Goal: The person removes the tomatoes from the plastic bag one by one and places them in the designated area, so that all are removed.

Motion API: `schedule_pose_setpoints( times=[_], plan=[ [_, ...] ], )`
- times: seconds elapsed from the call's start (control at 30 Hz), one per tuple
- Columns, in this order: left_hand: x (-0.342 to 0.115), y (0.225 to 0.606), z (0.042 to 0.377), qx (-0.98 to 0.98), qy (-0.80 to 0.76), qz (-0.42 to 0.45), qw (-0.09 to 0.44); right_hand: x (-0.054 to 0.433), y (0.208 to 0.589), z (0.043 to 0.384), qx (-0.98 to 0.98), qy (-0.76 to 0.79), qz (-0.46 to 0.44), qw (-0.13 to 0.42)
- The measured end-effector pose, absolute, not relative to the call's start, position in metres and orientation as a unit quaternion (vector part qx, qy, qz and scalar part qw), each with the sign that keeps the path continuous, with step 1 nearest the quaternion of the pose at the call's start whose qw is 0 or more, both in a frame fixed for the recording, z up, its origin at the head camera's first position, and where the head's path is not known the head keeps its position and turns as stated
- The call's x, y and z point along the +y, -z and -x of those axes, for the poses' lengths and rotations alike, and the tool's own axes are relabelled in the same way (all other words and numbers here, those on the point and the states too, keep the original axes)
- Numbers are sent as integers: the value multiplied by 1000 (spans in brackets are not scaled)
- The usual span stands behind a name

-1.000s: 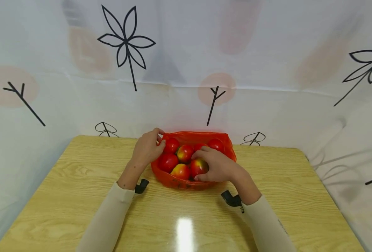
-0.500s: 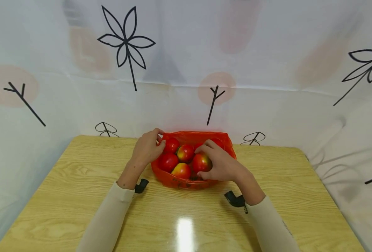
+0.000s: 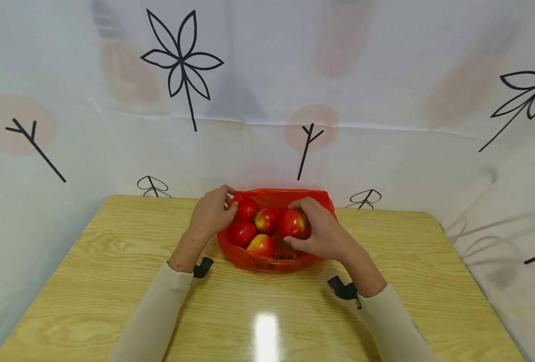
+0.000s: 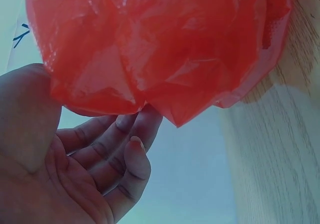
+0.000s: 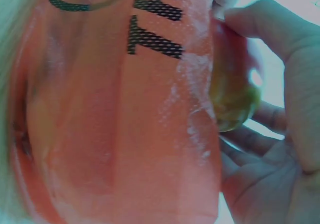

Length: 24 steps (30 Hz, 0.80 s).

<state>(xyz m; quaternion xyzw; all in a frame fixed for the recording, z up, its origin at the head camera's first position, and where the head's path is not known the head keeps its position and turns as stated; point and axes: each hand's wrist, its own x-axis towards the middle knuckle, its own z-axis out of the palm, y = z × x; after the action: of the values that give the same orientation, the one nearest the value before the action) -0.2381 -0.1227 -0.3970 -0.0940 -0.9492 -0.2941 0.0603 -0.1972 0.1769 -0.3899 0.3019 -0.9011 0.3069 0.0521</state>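
A red plastic bag stands with its mouth spread wide at the back of the table, several red and yellow apples inside. At its left rim my left hand pinches the plastic; the left wrist view shows the fingers curled behind the bag. My right hand grips a red and yellow apple between thumb and fingers, over the right part of the bag. From the right wrist, that apple shows above the bag's printed side.
Red apples fill the bag's left half, with a yellow-red one at the front. The wooden table ends at a white patterned cloth behind the bag. Black mounts sit on both wrists.
My right hand has lifted the apple up and to the right, baring the bag's printed inside at the front right. The left hand stays at the left rim.
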Motion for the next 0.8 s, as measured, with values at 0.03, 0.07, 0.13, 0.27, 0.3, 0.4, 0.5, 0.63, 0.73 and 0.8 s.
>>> schedule_pose_setpoints(
  times=[0.03, 0.07, 0.13, 0.27, 0.3, 0.4, 0.5, 0.63, 0.73, 0.8],
  plan=[
    [-123, 397, 238, -949, 294, 94, 60, 177, 390, 197, -900, -312, -298, 58],
    [-123, 398, 238, -949, 294, 93, 59, 177, 391, 197, -900, -317, -293, 65],
    [-123, 398, 238, -949, 294, 94, 58, 177, 393, 196, -896, -330, -286, 80],
    [-123, 399, 238, -950, 293, 97, 58, 180, 397, 195, -885, -360, -272, 114],
    [-123, 399, 238, -950, 292, 97, 58, 181, 397, 195, -882, -368, -270, 121],
    [-124, 399, 238, -950, 291, 95, 57, 184, 400, 195, -875, -382, -264, 139],
    [-124, 399, 238, -951, 290, 91, 54, 188, 401, 194, -871, -389, -257, 156],
    [-124, 400, 238, -951, 290, 89, 53, 193, 402, 192, -865, -399, -245, 179],
    [-124, 400, 238, -951, 290, 89, 54, 196, 402, 192, -861, -404, -235, 199],
    [-124, 399, 238, -951, 290, 89, 53, 199, 402, 192, -857, -411, -227, 209]
  ],
)
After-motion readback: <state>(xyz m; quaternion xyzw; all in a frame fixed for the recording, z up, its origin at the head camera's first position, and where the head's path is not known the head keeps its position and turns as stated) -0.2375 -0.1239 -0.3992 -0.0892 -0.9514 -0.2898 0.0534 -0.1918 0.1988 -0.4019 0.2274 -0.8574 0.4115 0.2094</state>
